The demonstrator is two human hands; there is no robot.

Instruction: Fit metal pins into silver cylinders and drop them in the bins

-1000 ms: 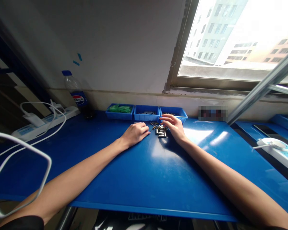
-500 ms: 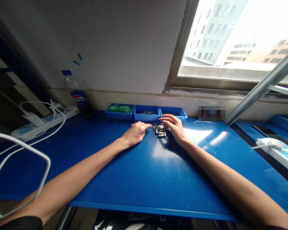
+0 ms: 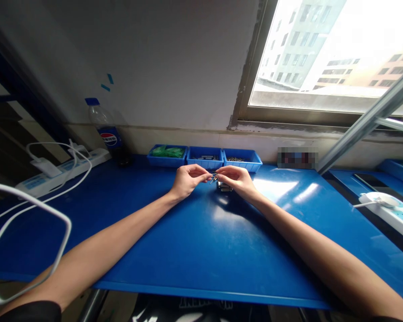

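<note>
My left hand (image 3: 189, 181) and my right hand (image 3: 237, 180) are raised just over the blue tabletop, thumbs and fingertips pinched and facing each other. Between the fingertips runs a thin metal piece (image 3: 214, 174), too small to make out exactly; both hands appear to grip it. Below, partly behind my right hand, lies a small pile of short silver metal cylinders (image 3: 225, 188). A few thin pins with brass-coloured parts (image 3: 213, 180) show beneath the fingertips. The rest of the pile is hidden by my right hand.
Three blue bins stand along the wall: one with green material (image 3: 168, 152), one with metal cylinders (image 3: 206, 157), one with thin metal pins (image 3: 235, 159). A cola bottle (image 3: 110, 138), a power strip (image 3: 36, 179) and white cable (image 3: 67, 223) are at left; another power strip (image 3: 392, 214) is at right.
Both hands have lifted off the pile and closed from loosely spread fingers into pinches. Their fingertips have come together around the thin metal piece.
</note>
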